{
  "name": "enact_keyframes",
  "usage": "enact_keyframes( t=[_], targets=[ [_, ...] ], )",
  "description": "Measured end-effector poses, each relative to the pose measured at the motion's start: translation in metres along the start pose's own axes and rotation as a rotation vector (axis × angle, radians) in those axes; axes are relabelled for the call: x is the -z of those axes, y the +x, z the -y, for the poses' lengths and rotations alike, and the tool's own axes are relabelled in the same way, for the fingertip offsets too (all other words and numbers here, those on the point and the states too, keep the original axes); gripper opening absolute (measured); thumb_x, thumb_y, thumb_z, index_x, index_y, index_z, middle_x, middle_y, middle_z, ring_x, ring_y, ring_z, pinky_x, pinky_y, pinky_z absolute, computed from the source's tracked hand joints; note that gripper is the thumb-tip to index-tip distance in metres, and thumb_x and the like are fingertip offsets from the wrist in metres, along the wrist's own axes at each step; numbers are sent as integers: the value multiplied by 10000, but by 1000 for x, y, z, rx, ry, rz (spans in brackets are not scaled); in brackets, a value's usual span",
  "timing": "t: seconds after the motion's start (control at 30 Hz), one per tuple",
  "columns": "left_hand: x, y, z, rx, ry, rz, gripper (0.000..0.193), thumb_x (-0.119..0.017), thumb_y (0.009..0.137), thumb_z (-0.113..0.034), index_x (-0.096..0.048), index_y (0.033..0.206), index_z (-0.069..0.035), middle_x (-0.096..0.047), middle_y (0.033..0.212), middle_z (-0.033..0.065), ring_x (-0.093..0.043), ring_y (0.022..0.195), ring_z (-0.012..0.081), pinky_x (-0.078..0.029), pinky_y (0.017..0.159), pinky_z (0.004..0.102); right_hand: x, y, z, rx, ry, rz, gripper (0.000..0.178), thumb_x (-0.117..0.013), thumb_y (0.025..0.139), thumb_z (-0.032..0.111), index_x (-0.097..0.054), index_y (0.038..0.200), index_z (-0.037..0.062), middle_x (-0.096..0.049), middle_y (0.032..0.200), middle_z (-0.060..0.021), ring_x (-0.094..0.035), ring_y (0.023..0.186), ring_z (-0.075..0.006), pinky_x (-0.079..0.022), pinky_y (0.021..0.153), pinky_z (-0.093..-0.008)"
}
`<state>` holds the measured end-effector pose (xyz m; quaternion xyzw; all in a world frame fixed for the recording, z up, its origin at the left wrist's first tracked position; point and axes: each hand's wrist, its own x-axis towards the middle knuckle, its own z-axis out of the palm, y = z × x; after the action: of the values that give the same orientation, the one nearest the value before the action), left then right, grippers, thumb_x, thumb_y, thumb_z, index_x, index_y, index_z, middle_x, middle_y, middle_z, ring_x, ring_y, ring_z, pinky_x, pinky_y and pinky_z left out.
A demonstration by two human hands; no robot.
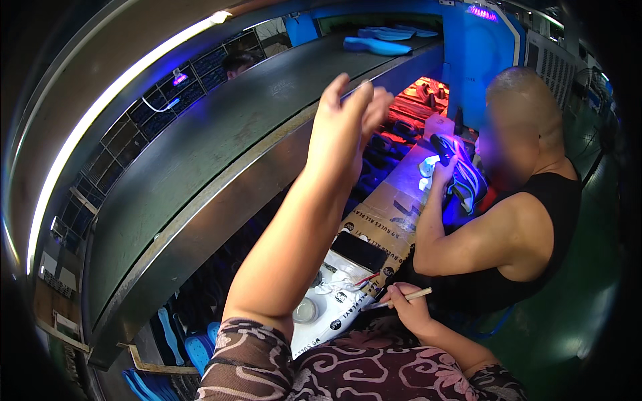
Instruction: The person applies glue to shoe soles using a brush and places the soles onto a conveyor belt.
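Note:
My left hand (351,120) is raised at the near edge of the conveyor belt (267,100), its fingers loosely bent and apart. Nothing shows in it, though its far fingers are a little blurred. Low in front of my body, my right hand (409,309) grips a thin brush (420,293) with a pale handle. The brush's tip points left, toward a round clear jar (305,310) on a white-covered part of the bench. On the belt's far end lie several blue shoe soles (378,47), beyond my left hand.
A co-worker (508,227) in a black top sits at right, holding a dark shoe (461,170) under violet light. A black phone (360,250) lies on the cardboard-covered bench (394,200). Blue soles (172,334) fill a rack below the belt. A blue machine (485,67) stands beyond.

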<state>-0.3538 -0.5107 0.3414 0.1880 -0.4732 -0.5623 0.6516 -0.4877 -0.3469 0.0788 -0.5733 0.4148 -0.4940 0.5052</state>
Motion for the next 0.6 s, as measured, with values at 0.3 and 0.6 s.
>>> enact_keyframes(
  t=[0.3, 0.6],
  targets=[
    [198, -298, -25, 22, 1432, -376, 252, -647, 802, -1, -627, 1053, -15, -644, 967, 108, -631, 841, 183, -506, 772, 275, -16, -4, -32, -134, 99, 74, 356, -497, 961, 225, -661, 738, 1, -600, 663, -47, -543, 586, -106, -434, 548, -248],
    [316, -651, -86, 625, 1739, -1187, 596, -714, 738, -162, -465, 1235, 54, -522, 1191, 258, -516, 1116, 367, -392, 977, 420, -96, -4, -20, -77, 124, 315, 330, -546, 939, 259, -675, 746, 25, -553, 612, -13, -505, 572, -90, -411, 550, -251]
  ],
)
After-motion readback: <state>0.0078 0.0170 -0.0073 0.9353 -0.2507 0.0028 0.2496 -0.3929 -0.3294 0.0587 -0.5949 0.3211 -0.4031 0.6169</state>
